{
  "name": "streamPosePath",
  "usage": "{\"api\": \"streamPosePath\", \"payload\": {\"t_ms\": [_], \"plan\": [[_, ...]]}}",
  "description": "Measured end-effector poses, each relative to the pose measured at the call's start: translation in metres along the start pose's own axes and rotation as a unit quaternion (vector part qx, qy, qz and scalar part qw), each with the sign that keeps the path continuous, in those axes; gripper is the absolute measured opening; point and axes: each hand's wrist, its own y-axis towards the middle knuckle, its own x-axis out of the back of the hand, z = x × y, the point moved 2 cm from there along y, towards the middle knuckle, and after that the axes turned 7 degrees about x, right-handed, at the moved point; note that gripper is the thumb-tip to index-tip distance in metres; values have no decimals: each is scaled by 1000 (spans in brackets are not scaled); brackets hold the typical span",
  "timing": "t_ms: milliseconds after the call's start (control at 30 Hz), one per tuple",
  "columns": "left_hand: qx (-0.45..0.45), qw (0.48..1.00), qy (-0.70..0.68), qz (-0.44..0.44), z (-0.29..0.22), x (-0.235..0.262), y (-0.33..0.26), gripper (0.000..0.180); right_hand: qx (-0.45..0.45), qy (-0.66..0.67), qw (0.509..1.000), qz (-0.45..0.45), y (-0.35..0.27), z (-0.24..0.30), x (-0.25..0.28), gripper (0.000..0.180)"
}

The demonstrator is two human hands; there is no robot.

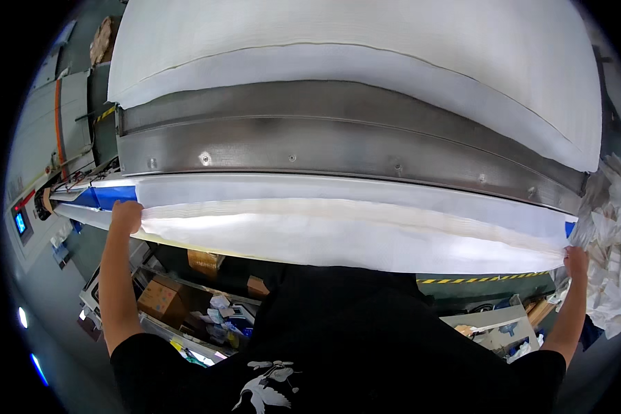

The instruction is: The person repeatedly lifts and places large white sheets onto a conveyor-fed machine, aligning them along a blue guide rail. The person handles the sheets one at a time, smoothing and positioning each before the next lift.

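A broad white layered fabric stack (366, 48) lies on the far part of the table, behind a long curved grey steel rail (338, 141) that crosses the view from left to right. In front of the rail, a long white fabric sheet (352, 231) hangs over the near table edge, spanning almost the full width. A crumpled white fabric heap (617, 241) sits at the far right. The left hand (126, 216) is closed on the sheet's left end beside a blue strip (114, 195); the right hand (576, 262) is clamped on its right end.
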Motion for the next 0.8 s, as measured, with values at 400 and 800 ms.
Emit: {"api": "streamPosePath", "payload": {"t_ms": [400, 800], "plan": [[164, 986, -24, -2, 1, -34, 85, 29, -2, -47, 998, 37, 4, -34, -114, 16], [192, 928, -216, -236, -19, 60, 16, 41, 98, 178, 962, 181, 43, 107, 30, 52]]}}
